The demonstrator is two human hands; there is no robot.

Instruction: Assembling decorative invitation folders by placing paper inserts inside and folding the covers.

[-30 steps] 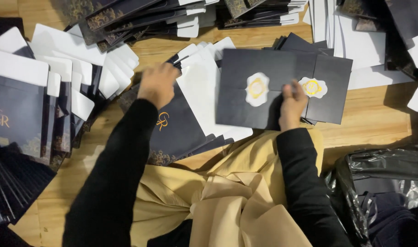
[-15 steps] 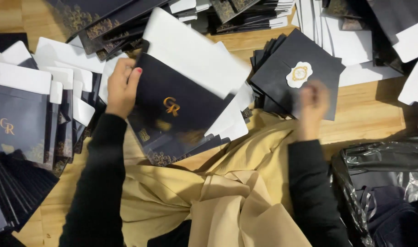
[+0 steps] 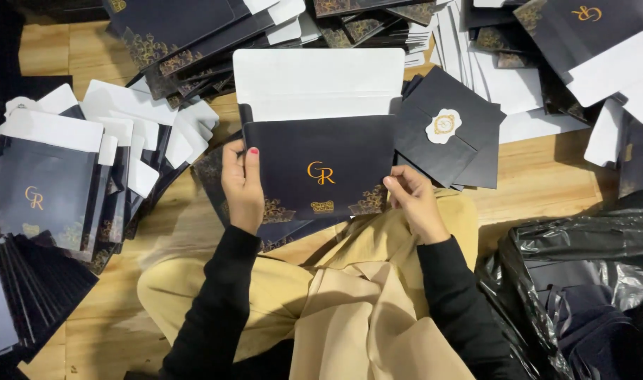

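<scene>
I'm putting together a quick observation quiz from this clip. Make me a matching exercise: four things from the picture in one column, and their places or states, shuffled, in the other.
Things:
1. dark envelope with open white flap
2. sealed envelope with pale round sticker
3. black plastic bag
4. fanned open envelopes

Places or states:
A. on the floor at the lower right
B. held between the left hand and right hand
C. spread out at the left
D. lying closed, right of the held one

Pairs: 1-B, 2-D, 3-A, 4-C
</scene>
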